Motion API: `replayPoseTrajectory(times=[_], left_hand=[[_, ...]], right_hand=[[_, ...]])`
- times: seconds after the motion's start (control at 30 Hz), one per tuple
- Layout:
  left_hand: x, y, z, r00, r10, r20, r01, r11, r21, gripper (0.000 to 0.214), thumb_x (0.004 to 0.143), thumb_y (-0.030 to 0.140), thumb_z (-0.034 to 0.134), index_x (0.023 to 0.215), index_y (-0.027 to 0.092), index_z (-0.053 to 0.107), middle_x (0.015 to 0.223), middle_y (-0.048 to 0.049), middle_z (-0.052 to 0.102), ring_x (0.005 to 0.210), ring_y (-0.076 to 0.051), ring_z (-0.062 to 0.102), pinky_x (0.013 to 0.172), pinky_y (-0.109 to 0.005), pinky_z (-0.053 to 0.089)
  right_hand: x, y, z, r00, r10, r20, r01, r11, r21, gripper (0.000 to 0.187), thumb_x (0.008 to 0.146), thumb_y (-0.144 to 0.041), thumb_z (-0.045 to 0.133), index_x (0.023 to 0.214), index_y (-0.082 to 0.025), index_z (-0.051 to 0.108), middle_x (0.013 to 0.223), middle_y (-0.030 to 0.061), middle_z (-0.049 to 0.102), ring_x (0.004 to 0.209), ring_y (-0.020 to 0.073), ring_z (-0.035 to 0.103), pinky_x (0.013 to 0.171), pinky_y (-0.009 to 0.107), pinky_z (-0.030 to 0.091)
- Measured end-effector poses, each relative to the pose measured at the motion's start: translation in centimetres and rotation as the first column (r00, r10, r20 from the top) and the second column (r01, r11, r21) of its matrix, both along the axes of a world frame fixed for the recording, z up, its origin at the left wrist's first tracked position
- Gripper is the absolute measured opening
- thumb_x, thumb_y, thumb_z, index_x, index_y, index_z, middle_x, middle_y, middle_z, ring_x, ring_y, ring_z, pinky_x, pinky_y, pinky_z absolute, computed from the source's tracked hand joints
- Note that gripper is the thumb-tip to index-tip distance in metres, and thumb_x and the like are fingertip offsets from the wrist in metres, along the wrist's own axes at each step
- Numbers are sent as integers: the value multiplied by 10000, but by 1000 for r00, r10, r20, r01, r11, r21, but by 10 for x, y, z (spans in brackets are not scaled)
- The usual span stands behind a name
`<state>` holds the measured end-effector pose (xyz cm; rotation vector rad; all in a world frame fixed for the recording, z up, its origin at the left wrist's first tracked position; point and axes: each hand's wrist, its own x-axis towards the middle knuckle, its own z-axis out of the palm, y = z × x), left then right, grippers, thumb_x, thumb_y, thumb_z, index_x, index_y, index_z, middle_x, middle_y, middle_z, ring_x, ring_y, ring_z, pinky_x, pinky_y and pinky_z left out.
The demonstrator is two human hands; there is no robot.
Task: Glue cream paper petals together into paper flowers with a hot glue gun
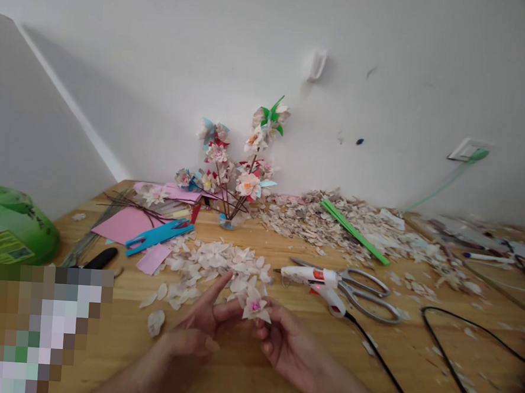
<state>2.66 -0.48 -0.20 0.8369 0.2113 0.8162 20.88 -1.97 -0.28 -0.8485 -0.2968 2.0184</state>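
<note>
My right hand grips a handmade flower from below, with pale whitish petals and a pink-purple centre. My left hand is beside it, its index finger stretched upward and the thumb apart, with other fingers reaching toward the flower's left petals. Whether those fingers touch the petals I cannot tell. Just beyond both hands lies a loose heap of pale petals. One curled petal piece sits left of my left hand. A white glue gun with a small red light rests to the right, on top of silver scissors.
Finished flowers on brown stems stand in a small glass holder. Behind the glue gun spreads a pile of dried petals with green strips. Pink paper, blue strips and a green bag lie left. A black cord runs right.
</note>
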Motion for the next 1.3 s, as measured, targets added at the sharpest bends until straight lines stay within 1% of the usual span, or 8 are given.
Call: replayPoseTrajectory(times=[0.1, 0.27, 0.43, 0.67, 0.87, 1.0, 1.13, 1.3], left_hand=[[2, -4, -4, 972, 138, -189, -128, 990, 64, 845, 608, 127, 650, 1352, 341, 311, 1096, -21, 649, 1108, -241, 538, 1001, -414, 289], [8, -13, -4, 708, 546, -448, -355, 824, 443, 985, 596, 187, 765, 1395, 309, 202, 1013, -44, 658, 1113, -234, 519, 1036, -422, 270], [7, -18, 0, 698, 565, -439, -358, 807, 469, 938, 591, 174, 775, 1356, 382, 272, 928, -16, 664, 1020, -214, 576, 935, -377, 411], [6, -22, -1, 727, 550, -411, -317, 799, 511, 818, 680, 152, 706, 1314, 458, 289, 946, 9, 644, 813, -149, 635, 760, -276, 490], [8, -20, 1, 664, 646, -377, -446, 747, 494, 830, 656, 158, 722, 1331, 365, 286, 879, -3, 661, 860, -162, 617, 844, -292, 443], [11, -12, -1, 641, 667, -379, -531, 742, 408, 874, 582, 145, 765, 1317, 327, 329, 825, 13, 662, 839, -154, 612, 863, -285, 419], [13, -6, -4, 663, 666, -342, -568, 745, 349, 905, 538, 135, 785, 1319, 283, 353, 599, 52, 606, 860, -173, 588, 862, -294, 407], [14, -6, -12, 752, 580, -313, -504, 812, 295, 930, 524, 171, 803, 1328, 277, 349, 610, 47, 584, 781, -168, 582, 770, -288, 437]], right_hand=[[0, 1, 0, 999, 32, 0, -32, 999, -7, 188, 569, -166, 741, 678, -127, 592, 519, -18, 643, 435, 60, 574, 367, 100, 403], [-3, -5, -1, 983, 183, 0, -183, 983, -2, 167, 619, -178, 703, 746, -115, 614, 536, -21, 636, 438, 60, 570, 386, 123, 415], [-4, -8, 2, 936, 344, 75, -342, 939, -31, 139, 651, -229, 636, 705, -103, 612, 472, -41, 569, 376, 39, 493, 341, 127, 363], [-3, -8, 2, 877, 477, 61, -481, 872, 89, 156, 632, -250, 611, 727, -130, 583, 395, -79, 485, 333, 42, 355, 327, 142, 373], [-4, -5, -6, 914, 307, 266, -378, 881, 283, 207, 686, -278, 631, 831, -150, 557, 467, -70, 534, 351, 48, 404, 370, 160, 399], [-5, -7, -6, 877, 90, 471, -345, 800, 490, 359, 635, -281, 721, 939, -185, 558, 568, -83, 496, 441, 52, 410, 416, 158, 347], [-9, -11, -5, 798, -2, 602, -385, 768, 512, 335, 646, -307, 722, 940, -194, 608, 541, -99, 388, 440, 48, 321, 421, 177, 253], [-13, -7, -10, 786, -45, 616, -342, 799, 494, 285, 610, -440, 735, 706, -193, 630, 478, -96, 362, 413, 58, 262, 407, 203, 227]])
